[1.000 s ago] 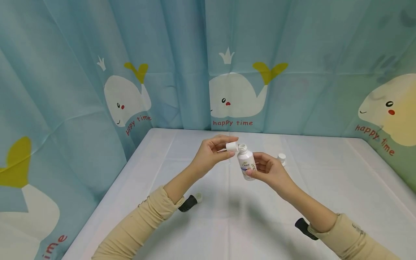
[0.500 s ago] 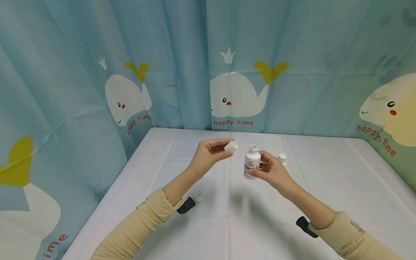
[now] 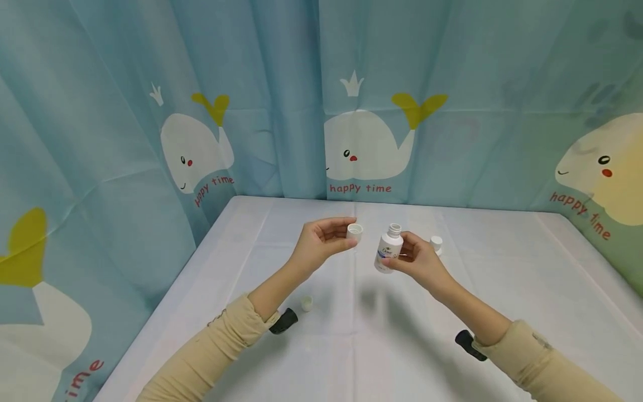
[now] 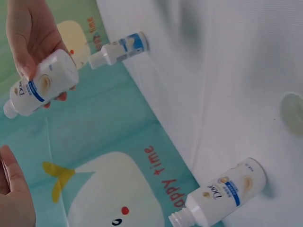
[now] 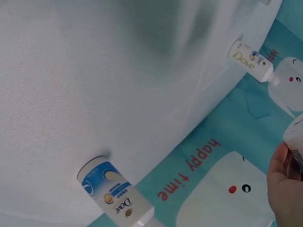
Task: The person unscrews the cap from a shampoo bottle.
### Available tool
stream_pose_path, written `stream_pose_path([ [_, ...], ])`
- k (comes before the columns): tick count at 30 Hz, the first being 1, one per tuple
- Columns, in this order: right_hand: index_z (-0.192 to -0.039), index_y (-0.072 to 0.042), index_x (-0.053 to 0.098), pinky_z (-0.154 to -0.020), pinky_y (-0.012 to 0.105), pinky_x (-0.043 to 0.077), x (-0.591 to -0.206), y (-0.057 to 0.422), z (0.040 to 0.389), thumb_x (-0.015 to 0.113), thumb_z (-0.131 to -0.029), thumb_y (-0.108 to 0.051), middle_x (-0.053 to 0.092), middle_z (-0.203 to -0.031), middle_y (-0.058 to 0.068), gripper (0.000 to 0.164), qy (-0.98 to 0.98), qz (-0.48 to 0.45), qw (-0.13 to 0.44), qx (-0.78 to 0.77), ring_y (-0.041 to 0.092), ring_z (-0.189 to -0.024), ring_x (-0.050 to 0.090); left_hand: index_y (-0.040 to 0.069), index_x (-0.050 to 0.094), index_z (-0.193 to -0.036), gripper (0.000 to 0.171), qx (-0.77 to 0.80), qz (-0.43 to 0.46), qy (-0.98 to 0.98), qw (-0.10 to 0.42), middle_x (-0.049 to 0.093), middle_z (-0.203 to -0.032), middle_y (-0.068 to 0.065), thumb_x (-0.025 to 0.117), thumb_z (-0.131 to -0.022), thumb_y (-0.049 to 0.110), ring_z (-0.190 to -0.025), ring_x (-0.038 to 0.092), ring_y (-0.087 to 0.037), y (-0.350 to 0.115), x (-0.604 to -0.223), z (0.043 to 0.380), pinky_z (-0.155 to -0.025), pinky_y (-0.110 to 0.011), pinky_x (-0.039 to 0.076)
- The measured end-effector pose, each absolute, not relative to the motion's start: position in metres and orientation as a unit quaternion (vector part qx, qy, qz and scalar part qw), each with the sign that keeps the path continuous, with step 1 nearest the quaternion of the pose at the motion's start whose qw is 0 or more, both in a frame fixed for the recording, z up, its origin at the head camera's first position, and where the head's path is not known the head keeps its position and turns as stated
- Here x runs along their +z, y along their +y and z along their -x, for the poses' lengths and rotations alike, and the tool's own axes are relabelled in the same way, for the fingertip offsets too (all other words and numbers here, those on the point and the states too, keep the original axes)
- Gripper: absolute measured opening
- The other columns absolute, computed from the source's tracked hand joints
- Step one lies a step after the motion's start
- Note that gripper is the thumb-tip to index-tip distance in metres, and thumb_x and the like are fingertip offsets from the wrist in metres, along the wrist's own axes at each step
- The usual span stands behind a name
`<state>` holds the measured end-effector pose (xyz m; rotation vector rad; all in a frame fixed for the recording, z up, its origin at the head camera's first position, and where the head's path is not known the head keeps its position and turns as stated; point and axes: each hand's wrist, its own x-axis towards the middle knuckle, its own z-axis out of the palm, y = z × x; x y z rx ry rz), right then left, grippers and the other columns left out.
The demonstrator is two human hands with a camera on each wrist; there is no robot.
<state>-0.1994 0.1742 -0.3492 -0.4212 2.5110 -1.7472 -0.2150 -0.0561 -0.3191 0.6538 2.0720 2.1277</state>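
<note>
My left hand pinches a white screw cap between thumb and fingers, its hollow side facing the head camera. To its right, my right hand grips a white Dove bottle raised over the table, leaning slightly, with its threaded neck bare. Cap and bottle are apart. In the left wrist view that bottle shows its blue-striped label, while the left hand appears only at the edge, its cap out of view. At the right wrist view's edge, the right hand shows partly.
Behind my right hand stands a capped Dove bottle, labelled blue in the right wrist view. An uncapped Dove bottle stands on the white-covered table, hidden behind the left arm from the head. A loose cap lies nearby. Whale-printed curtains surround the table.
The cap has come away from the bottle's mouth, moved slightly left and down, and turned its opening toward the head camera. The bottle shifted right and became more upright, then leaned slightly again.
</note>
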Motion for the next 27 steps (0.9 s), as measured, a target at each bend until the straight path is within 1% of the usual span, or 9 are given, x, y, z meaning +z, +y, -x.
stream_pose_path([
  [2,-0.127,0.006,0.046,-0.083,0.023,0.054,-0.351,0.175,0.202,0.068,-0.085,-0.008,0.058,-0.120,0.026,0.049,0.818,0.135,0.024,-0.559,0.025,-0.101,0.062,-0.008,0.058,-0.122,0.040,0.697,-0.215,0.682,0.051,0.068,-0.108,-0.015,0.065,-0.082,-0.008,-0.084,0.064,-0.004,-0.056,-0.322,0.215,-0.080,-0.025,0.056],
  [6,-0.128,0.007,0.046,-0.084,0.028,0.055,-0.355,0.175,0.207,0.068,-0.084,-0.005,0.058,-0.119,0.027,0.050,0.822,0.132,0.024,-0.553,0.027,-0.102,0.062,-0.010,0.059,-0.119,0.039,0.690,-0.219,0.687,0.057,0.066,-0.110,-0.022,0.066,-0.081,-0.010,-0.083,0.065,-0.003,-0.055,-0.326,0.214,-0.081,-0.030,0.057],
  [10,-0.127,0.008,0.046,-0.086,0.035,0.055,-0.358,0.174,0.211,0.067,-0.084,-0.004,0.057,-0.121,0.028,0.050,0.824,0.136,0.027,-0.549,0.031,-0.104,0.062,-0.011,0.060,-0.116,0.038,0.686,-0.212,0.692,0.075,0.066,-0.112,-0.022,0.068,-0.080,-0.009,-0.084,0.066,-0.005,-0.054,-0.334,0.213,-0.082,-0.033,0.057],
  [15,-0.126,0.010,0.046,-0.088,0.041,0.054,-0.363,0.173,0.215,0.067,-0.085,-0.004,0.057,-0.121,0.030,0.048,0.828,0.138,0.024,-0.543,0.037,-0.107,0.061,-0.010,0.060,-0.116,0.038,0.675,-0.212,0.700,0.092,0.065,-0.113,-0.025,0.069,-0.079,-0.008,-0.085,0.067,-0.007,-0.053,-0.344,0.211,-0.082,-0.032,0.057],
  [21,-0.125,0.011,0.047,-0.087,0.040,0.055,-0.369,0.175,0.224,0.067,-0.083,0.000,0.058,-0.120,0.031,0.048,0.834,0.147,0.005,-0.532,0.039,-0.106,0.061,-0.008,0.058,-0.121,0.042,0.658,-0.221,0.710,0.114,0.061,-0.120,-0.026,0.068,-0.080,-0.008,-0.094,0.068,-0.015,-0.051,-0.352,0.210,-0.084,-0.032,0.056],
  [27,-0.125,0.012,0.046,-0.091,0.044,0.052,-0.374,0.173,0.230,0.067,-0.083,0.001,0.056,-0.121,0.032,0.048,0.830,0.152,0.012,-0.537,0.042,-0.109,0.059,-0.008,0.062,-0.115,0.037,0.630,-0.227,0.733,0.119,0.065,-0.112,-0.025,0.070,-0.079,-0.006,-0.093,0.068,-0.016,-0.051,-0.365,0.206,-0.082,-0.029,0.057],
])
